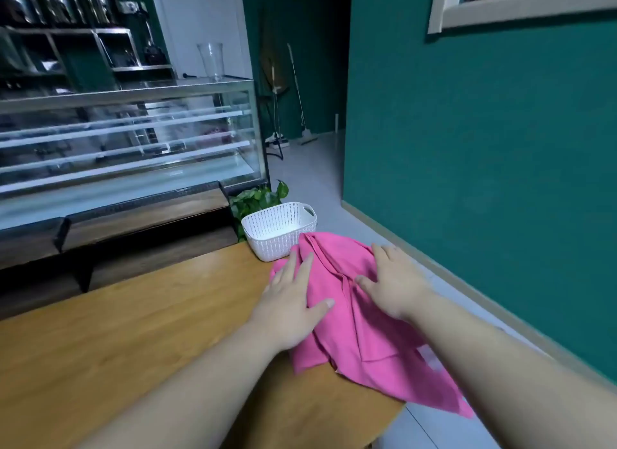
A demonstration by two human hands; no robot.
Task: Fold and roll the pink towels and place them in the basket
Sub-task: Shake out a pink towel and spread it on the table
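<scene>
both your left hand (289,301) and right hand (395,285) lie flat and open on the pink towel (364,328), gripping nothing, so smooth those wrinkles outward before folding toward the basket (278,230).

A teal wall (484,148) runs along the right side, with a pale baseboard (467,275) at its foot and a cream-framed window (521,4) high up, dark behind the glass. The floor (320,178) is pale grey tile. On the left stands a glass display case (127,141) with empty shelves; a clear glass vase (211,61) sits on its top. Behind it, metal shelving (66,37) holds shiny items too blurred to identify. A leafy green plant (257,198) sits at the case's corner. Mops (300,98) lean in the dim far corner. The wooden worktop (133,331) fills the foreground. Lighting is subdued.
</scene>
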